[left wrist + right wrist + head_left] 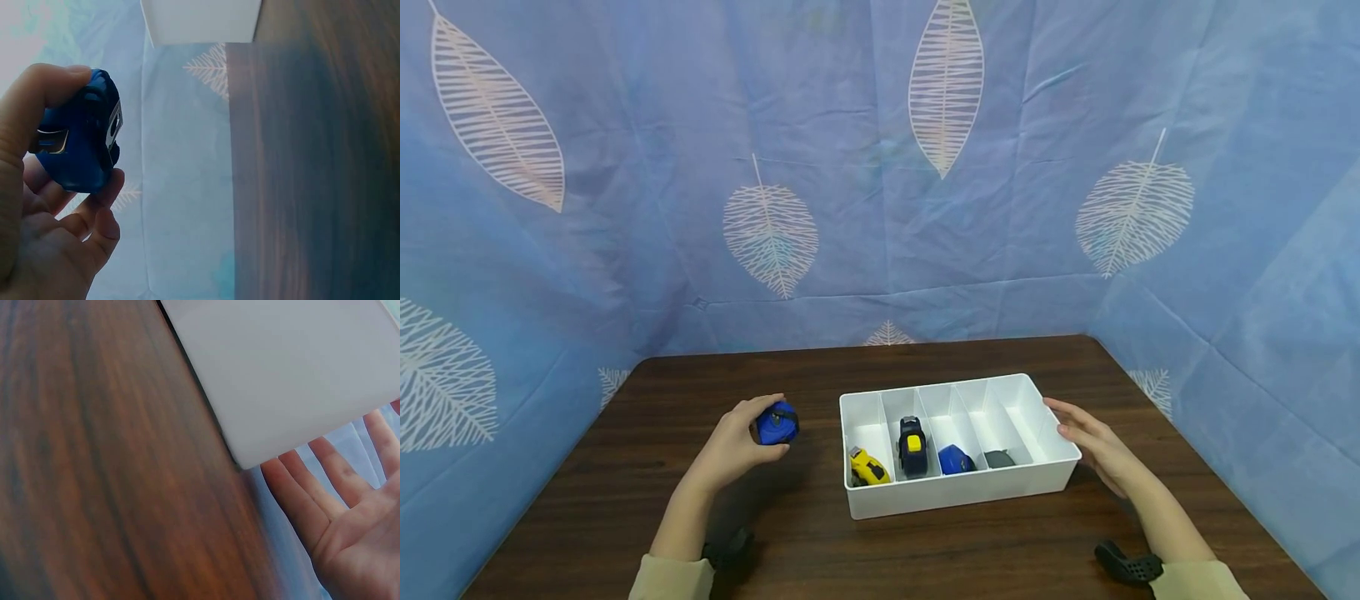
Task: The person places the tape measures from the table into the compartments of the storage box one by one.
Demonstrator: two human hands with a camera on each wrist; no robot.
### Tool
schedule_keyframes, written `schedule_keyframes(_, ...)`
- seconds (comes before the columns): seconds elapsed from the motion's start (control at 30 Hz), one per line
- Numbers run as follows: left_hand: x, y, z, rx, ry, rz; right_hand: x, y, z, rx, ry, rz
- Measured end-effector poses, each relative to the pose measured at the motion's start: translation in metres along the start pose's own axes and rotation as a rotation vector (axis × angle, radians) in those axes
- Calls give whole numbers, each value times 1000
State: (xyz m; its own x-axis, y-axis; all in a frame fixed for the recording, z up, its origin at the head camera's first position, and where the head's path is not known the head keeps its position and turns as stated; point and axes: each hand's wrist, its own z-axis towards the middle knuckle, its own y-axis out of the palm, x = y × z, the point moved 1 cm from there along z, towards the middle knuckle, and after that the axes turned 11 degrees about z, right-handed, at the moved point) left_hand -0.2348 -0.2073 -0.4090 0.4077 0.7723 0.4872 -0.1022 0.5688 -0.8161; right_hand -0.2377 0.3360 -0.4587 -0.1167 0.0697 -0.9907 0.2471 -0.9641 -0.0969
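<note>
In the head view my left hand [730, 446] holds a blue tape measure [777, 423] above the table, to the left of a white divided tray [955, 496]. The left wrist view shows thumb and fingers gripping the blue case [78, 150], its metal end hook toward the camera. At the tray's right end is my right hand [1099, 446], its fingers extended along the end wall [281, 381]. Inside the tray, in separate compartments from left, lie a yellow tape measure [870, 468], a black one with a yellow button [913, 447], another blue one [953, 460] and a dark grey rounded object [999, 458].
The tray stands on a dark wooden table [805, 550]. Blue cloth [850, 233] with white leaf prints hangs behind the table and along both sides. A black band [1127, 564] is at the right wrist.
</note>
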Motion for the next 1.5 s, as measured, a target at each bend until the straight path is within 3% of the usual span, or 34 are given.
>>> schedule_keyframes(0.53, 20, -4, 12, 63, 82, -65, -1, 0, -1, 3, 14, 8)
schedule_keyframes(1.23, 48, 0, 24, 67, 85, -118, 3, -1, -1, 6, 1, -9)
schedule_keyframes(1.5, 63, 4, 32, 70, 118, -142, 1, -2, -1, -4, 0, -13)
